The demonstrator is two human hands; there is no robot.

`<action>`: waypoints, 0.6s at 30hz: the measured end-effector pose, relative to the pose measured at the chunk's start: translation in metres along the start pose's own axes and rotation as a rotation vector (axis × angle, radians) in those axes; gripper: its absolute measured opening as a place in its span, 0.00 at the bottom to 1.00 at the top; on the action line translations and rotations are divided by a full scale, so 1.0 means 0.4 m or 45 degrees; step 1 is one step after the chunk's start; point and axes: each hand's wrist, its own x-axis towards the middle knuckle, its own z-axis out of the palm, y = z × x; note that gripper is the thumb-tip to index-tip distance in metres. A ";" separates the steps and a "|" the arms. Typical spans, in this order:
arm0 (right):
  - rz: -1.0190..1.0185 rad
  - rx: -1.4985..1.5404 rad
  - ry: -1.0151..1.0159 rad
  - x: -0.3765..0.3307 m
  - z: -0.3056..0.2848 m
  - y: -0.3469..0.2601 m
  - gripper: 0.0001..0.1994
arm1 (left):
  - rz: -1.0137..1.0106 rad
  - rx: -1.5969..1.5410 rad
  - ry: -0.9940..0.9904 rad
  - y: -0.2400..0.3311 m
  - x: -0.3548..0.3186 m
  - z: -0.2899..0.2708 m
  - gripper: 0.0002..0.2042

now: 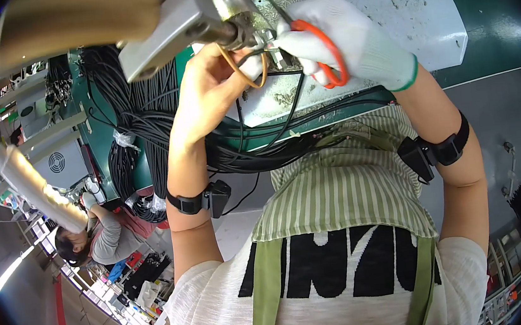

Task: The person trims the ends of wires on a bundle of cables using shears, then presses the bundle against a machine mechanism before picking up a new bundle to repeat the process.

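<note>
My left hand [205, 92], mostly bare with white on a fingertip, is closed on the end of a black cable [253, 54]. A yellow-brown loop [245, 80] hangs by its fingers. My right hand [359, 41] wears a white glove with a green cuff. It is closed around red-handled scissors [336, 53], whose dark tip points up and away. Both hands meet at the metal head [239, 30] of a bench machine, fingertips close together. The small parts between them are partly hidden.
A grey machine block [173, 29] and a blurred tan bar [74, 23] overhang the upper left. Bundled black cables [148, 120] cross the green table [495, 36] and its front edge. Small clippings litter the white board [412, 32]. Another person [106, 236] works at the left.
</note>
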 end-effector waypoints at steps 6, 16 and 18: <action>0.039 0.010 -0.031 -0.182 -0.069 0.024 0.11 | 0.265 0.778 0.298 -0.082 -0.080 -0.090 0.10; -0.282 0.202 0.698 -0.240 -0.148 0.118 0.15 | 0.711 1.543 -0.153 -0.157 -0.222 -0.059 0.29; -0.270 0.131 0.684 -0.218 -0.125 0.117 0.15 | 1.021 1.884 -0.211 -0.223 -0.226 -0.079 0.25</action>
